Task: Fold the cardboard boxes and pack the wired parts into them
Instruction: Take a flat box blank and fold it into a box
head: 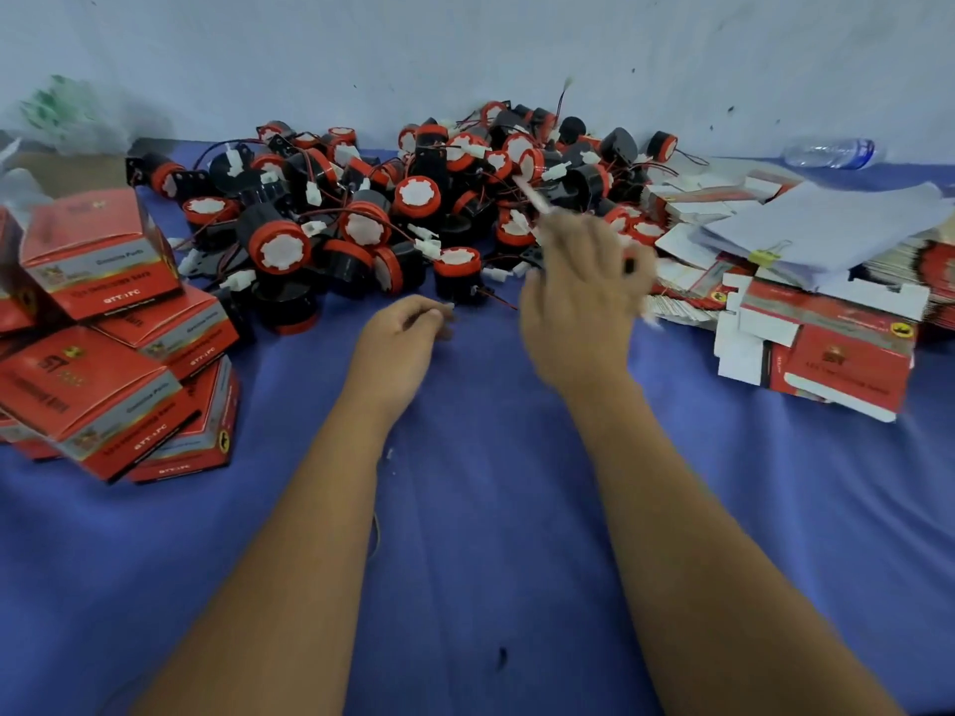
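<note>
Wired parts (413, 198) heap at twelve o'clock on the counter (491, 509). The blurred right hand (584, 297) pinches something thin; the left hand (400, 328) curls loosely, empty. Better to free one part's wire before lifting.

The right hand (579, 292) is motion-blurred, so what its fingers (633, 263) hold cannot be told. Left of the pile of wired parts (413, 209), folded boxes (98, 354) are cut off by the picture's edge.
</note>
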Motion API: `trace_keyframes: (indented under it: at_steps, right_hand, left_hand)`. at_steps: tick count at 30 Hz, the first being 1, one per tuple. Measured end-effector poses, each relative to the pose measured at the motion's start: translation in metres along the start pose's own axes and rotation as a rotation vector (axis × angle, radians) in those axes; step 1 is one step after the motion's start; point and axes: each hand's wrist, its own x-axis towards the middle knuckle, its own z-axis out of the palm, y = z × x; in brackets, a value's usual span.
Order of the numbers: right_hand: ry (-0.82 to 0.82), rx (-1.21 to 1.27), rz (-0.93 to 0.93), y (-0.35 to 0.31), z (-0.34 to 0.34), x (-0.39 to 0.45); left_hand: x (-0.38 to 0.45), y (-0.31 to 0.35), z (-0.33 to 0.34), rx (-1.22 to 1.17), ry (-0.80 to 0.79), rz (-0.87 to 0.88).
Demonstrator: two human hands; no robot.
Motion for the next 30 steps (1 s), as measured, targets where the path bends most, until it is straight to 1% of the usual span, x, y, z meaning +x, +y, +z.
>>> trace_keyframes:
  at_steps: [2,4,6,7,8,10,12,13,15,17,18,19,21,23,26,30]
  right_hand:
    - [-0.021,0.136,-0.248,-0.025,-0.002,-0.005]
    - [-0.134,0.344,-0.447,-0.044,-0.001,-0.014]
    - [-0.305,0.473,-0.515,-0.058,0.0,-0.023]
    - [-0.36,0.5,-0.506,-0.062,0.0,-0.026]
    - [-0.362,0.53,-0.481,-0.062,-0.001,-0.028]
    - [-0.272,0.613,-0.368,-0.059,-0.002,-0.027]
    - [-0.195,0.666,-0.165,-0.053,-0.001,-0.024]
    - [-0.162,0.685,-0.019,-0.048,0.003,-0.021]
    - [-0.115,0.726,0.332,-0.037,0.007,-0.017]
    - [-0.135,0.85,0.63,-0.024,0.006,-0.013]
    - [-0.181,0.952,0.72,-0.017,0.006,-0.012]
    - [-0.246,1.082,0.772,-0.01,0.005,-0.011]
    - [-0.41,1.324,0.809,0.001,0.005,-0.011]
    - [-0.499,1.443,0.843,0.007,0.005,-0.01]
    - [-0.482,1.533,0.903,0.007,0.004,-0.01]
    - [-0.421,1.551,0.965,0.007,0.006,-0.01]
  left_hand:
    - [0.001,0.001,0.0,-0.167,0.037,-0.018]
    - [0.003,0.003,-0.005,-0.347,0.087,-0.09]
    - [0.003,0.003,-0.01,-0.475,0.145,-0.154]
    - [0.004,0.002,-0.012,-0.494,0.177,-0.154]
    - [0.005,0.001,-0.013,-0.481,0.211,-0.141]
    - [0.007,-0.001,-0.015,-0.431,0.267,-0.115]
    - [0.008,-0.003,-0.016,-0.448,0.277,-0.105]
    - [0.009,-0.005,-0.018,-0.475,0.276,-0.1]
    - [0.008,-0.004,-0.02,-0.538,0.275,-0.092]
    - [0.007,-0.003,-0.02,-0.587,0.27,-0.085]
    - [0.007,-0.002,-0.02,-0.606,0.267,-0.084]
    - [0.007,-0.001,-0.02,-0.621,0.264,-0.087]
    - [0.009,-0.001,-0.019,-0.646,0.251,-0.102]
    - [0.01,-0.001,-0.019,-0.658,0.24,-0.113]
    - [0.01,-0.005,-0.019,-0.608,0.283,-0.093]
    - [0.01,-0.008,-0.021,-0.518,0.373,-0.035]
